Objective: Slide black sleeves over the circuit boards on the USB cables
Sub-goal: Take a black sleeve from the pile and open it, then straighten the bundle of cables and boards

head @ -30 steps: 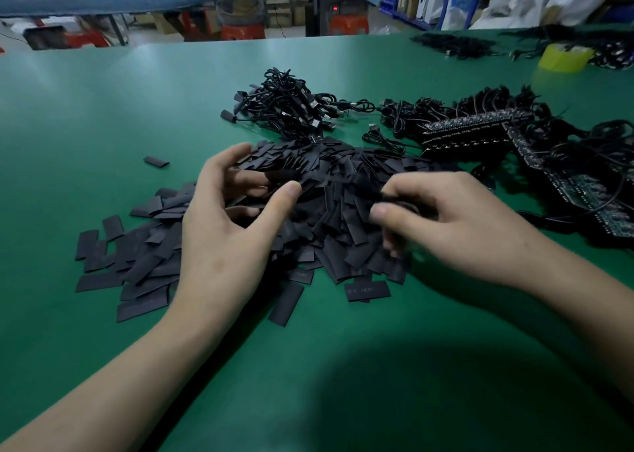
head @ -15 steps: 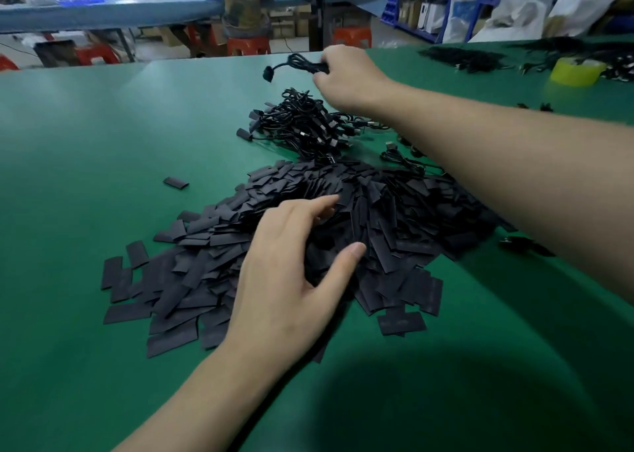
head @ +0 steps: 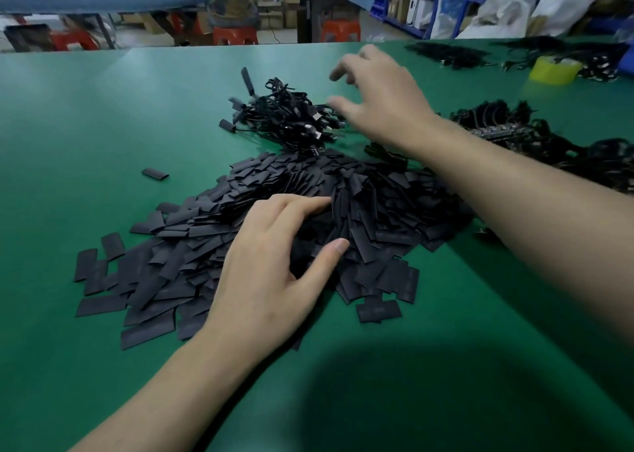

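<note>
The left hand (head: 267, 266) lies flat on the pile of black sleeves (head: 377, 218), with the fingers almost straight and the thumb spread to the side. It grasps nothing that I can see; the fingertips go a little into the pile, probably to feel for one single sleeve and separate it from the others. The right hand (head: 384, 108) hangs over the bundle of USB cables (head: 284, 115) with the fingers spread and released, holding no cable. It is blurred, so I cannot tell if it touches the bundle.

The placement seems practical: the sleeves are heaped in the middle of the table (head: 85, 125), nearer to the person's edge, so the left hand reaches them without stretching. The cables lie just behind the pile, toward the far edge, in reach of the right hand — one hand for each part. One sleeve (head: 155, 174) lies alone, toward the left edge, apart from the pile.

Toward the right edge there is another dark mass of cables with circuit boards (head: 507, 130); whether those boards are bare I cannot tell. Near the far right corner stands a yellow tape roll (head: 554, 70).

I judge that no sleeve is on a board yet in this cycle — both parts must first be picked.
</note>
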### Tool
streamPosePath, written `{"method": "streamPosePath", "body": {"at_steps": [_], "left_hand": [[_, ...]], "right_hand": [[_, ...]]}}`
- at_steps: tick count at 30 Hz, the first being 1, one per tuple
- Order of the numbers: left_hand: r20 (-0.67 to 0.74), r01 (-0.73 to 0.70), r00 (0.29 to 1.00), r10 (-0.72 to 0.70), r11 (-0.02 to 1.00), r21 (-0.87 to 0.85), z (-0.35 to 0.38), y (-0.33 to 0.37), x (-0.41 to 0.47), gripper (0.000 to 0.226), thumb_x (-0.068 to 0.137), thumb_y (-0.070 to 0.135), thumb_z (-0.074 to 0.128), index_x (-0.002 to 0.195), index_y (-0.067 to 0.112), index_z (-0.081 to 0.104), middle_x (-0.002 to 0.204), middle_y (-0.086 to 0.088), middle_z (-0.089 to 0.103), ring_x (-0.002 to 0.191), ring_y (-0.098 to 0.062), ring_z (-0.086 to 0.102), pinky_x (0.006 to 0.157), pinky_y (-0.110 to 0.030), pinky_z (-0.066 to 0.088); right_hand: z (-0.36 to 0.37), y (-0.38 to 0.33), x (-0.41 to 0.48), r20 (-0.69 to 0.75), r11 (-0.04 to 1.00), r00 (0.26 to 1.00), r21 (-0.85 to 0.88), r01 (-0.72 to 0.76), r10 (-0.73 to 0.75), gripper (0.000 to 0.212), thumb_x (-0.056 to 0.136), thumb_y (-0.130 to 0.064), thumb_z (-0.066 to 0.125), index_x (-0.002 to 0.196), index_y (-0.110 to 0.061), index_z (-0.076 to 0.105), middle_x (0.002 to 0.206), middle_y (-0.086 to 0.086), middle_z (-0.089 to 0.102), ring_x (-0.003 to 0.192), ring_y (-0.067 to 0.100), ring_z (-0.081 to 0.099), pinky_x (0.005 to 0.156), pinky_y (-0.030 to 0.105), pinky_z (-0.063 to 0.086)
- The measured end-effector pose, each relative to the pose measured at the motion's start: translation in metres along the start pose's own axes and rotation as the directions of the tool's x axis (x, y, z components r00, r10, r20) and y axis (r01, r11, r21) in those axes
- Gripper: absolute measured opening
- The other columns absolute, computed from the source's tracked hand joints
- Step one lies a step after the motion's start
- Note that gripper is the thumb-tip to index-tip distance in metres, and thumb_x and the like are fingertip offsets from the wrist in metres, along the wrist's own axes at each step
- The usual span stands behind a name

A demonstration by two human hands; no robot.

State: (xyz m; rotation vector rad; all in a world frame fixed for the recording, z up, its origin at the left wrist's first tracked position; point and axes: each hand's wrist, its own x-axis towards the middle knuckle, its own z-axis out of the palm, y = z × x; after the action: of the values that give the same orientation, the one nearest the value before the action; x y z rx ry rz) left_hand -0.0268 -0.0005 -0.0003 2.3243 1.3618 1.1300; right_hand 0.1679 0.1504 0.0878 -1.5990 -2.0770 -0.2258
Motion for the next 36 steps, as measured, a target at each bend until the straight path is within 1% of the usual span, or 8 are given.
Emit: {"method": "streamPosePath", "body": {"at_steps": [5, 9, 13, 18, 22, 26, 30, 36], "left_hand": [[0.032, -0.009, 0.999, 0.008, 0.999, 0.043, 0.002, 0.003, 0.001, 0.045, 0.094, 0.047, 0.06, 0.132, 0.022, 0.064, 0.123, 0.013, 0.058, 0.121, -0.008, 0.05, 0.101, -0.018, 0.036], [0.038, -0.016, 0.999, 0.014, 0.999, 0.05, 0.003, 0.002, 0.001, 0.043, 0.094, 0.048, 0.059, 0.13, 0.024, 0.065, 0.121, 0.013, 0.059, 0.119, -0.01, 0.051, 0.098, -0.019, 0.036], [0.036, -0.015, 0.999, 0.013, 0.999, 0.043, 0.002, 0.002, 0.001, 0.041, 0.093, 0.047, 0.06, 0.127, 0.024, 0.067, 0.12, 0.014, 0.059, 0.118, -0.009, 0.052, 0.098, -0.019, 0.037], [0.052, -0.006, 0.999, 0.004, 0.999, 0.038, 0.001, 0.002, 0.0, 0.04, 0.093, 0.048, 0.059, 0.126, 0.025, 0.067, 0.118, 0.014, 0.06, 0.115, -0.008, 0.053, 0.097, -0.018, 0.037], [0.062, -0.004, 0.998, 0.002, 0.999, 0.033, -0.001, 0.003, 0.0, 0.04, 0.094, 0.047, 0.059, 0.125, 0.024, 0.068, 0.117, 0.013, 0.061, 0.113, -0.009, 0.053, 0.096, -0.019, 0.037], [0.067, -0.006, 0.998, 0.004, 1.0, 0.029, -0.001, 0.003, 0.001, 0.039, 0.094, 0.045, 0.059, 0.125, 0.023, 0.068, 0.116, 0.012, 0.061, 0.113, -0.008, 0.053, 0.096, -0.019, 0.037], [0.071, -0.009, 0.997, 0.007, 0.999, 0.034, -0.001, 0.002, 0.001, 0.038, 0.094, 0.045, 0.059, 0.125, 0.024, 0.068, 0.116, 0.014, 0.061, 0.112, -0.007, 0.053, 0.096, -0.017, 0.036], [0.068, -0.047, 0.997, 0.043, 0.997, 0.06, 0.0, 0.005, -0.001, 0.037, 0.096, 0.045, 0.058, 0.124, 0.023, 0.068, 0.117, 0.013, 0.061, 0.113, -0.01, 0.054, 0.097, -0.02, 0.037]], "right_hand": [[-0.031, 0.077, -0.065, 0.065, 0.978, 0.978, -0.085, -0.191, 0.197, 0.024, 0.099, -0.035, 0.066, 0.107, -0.015, 0.075, 0.096, 0.004, 0.057, 0.095, 0.026, 0.058, 0.083, 0.037, 0.046], [-0.034, 0.092, -0.085, 0.171, 0.973, 0.971, -0.188, -0.134, 0.166, 0.023, 0.1, -0.035, 0.065, 0.111, -0.018, 0.075, 0.111, 0.01, 0.062, 0.113, 0.032, 0.055, 0.098, 0.051, 0.046], [-0.025, 0.082, -0.07, 0.167, 0.968, 0.982, -0.248, -0.038, 0.082, 0.025, 0.099, -0.039, 0.064, 0.113, -0.022, 0.076, 0.117, 0.009, 0.062, 0.119, 0.031, 0.051, 0.1, 0.049, 0.041], [0.004, 0.069, -0.039, 0.331, 0.934, 0.933, -0.358, -0.01, 0.137, 0.038, 0.1, -0.044, 0.061, 0.108, -0.01, 0.074, 0.11, 0.01, 0.065, 0.115, 0.033, 0.055, 0.103, 0.05, 0.039], [0.016, 0.072, -0.025, 0.371, 0.907, 0.908, -0.42, -0.02, 0.193, 0.029, 0.097, -0.036, 0.067, 0.104, -0.007, 0.071, 0.095, 0.009, 0.063, 0.11, 0.035, 0.059, 0.107, 0.052, 0.035], [0.014, 0.071, -0.022, 0.331, 0.924, 0.923, -0.378, -0.062, 0.198, 0.022, 0.096, -0.031, 0.069, 0.104, -0.011, 0.073, 0.099, 0.007, 0.07, 0.103, 0.033, 0.063, 0.108, 0.052, 0.036], [-0.009, 0.07, -0.03, 0.435, 0.984, 0.888, -0.151, -0.09, 0.148, 0.029, 0.097, -0.037, 0.067, 0.112, -0.015, 0.077, 0.11, 0.002, 0.076, 0.1, 0.022, 0.068, 0.096, 0.041, 0.054], [-0.073, 0.097, -0.048, 0.183, 0.971, 0.957, -0.133, -0.201, 0.223, 0.018, 0.096, -0.024, 0.068, 0.11, -0.017, 0.078, 0.108, 0.004, 0.076, 0.095, 0.017, 0.066, 0.091, 0.034, 0.053]]}}
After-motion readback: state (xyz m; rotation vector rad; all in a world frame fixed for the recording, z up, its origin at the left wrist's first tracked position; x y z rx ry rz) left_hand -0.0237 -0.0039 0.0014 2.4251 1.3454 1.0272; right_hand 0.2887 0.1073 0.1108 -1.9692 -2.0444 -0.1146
